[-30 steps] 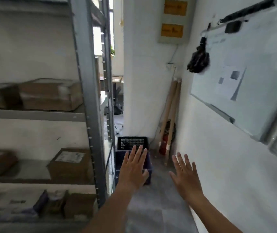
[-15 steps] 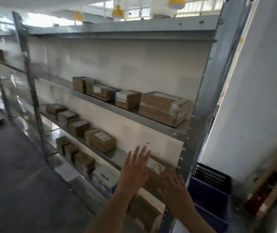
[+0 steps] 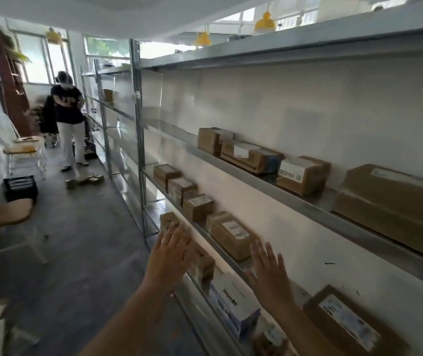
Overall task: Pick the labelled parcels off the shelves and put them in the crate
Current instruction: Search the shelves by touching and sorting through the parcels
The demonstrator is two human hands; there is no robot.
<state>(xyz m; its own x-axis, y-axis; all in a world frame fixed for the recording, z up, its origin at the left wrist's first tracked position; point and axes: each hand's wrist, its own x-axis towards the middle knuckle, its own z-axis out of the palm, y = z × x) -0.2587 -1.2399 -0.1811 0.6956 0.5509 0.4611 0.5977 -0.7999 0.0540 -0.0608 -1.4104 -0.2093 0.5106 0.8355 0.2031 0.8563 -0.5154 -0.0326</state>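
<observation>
I am holding the fingers of my left hand and right hand spread, gripping nothing, before the middle shelf. The labelled parcel is sitting near its front edge; stiff cardboard, probably light, best gripped by opposite sides.

- Bright daylight is coming in through the windows at the far end and over the top shelf.
- The windows are glaring white, so nothing is showing through them.
- The floor is looking dim and grey.
- Soft shadows are lying under each shelf and beside the boxes.
- Straight lines are bending near the edges.
- Everything is looking a bit soft; both hands and the near boxes are smearing with blur.
</observation>
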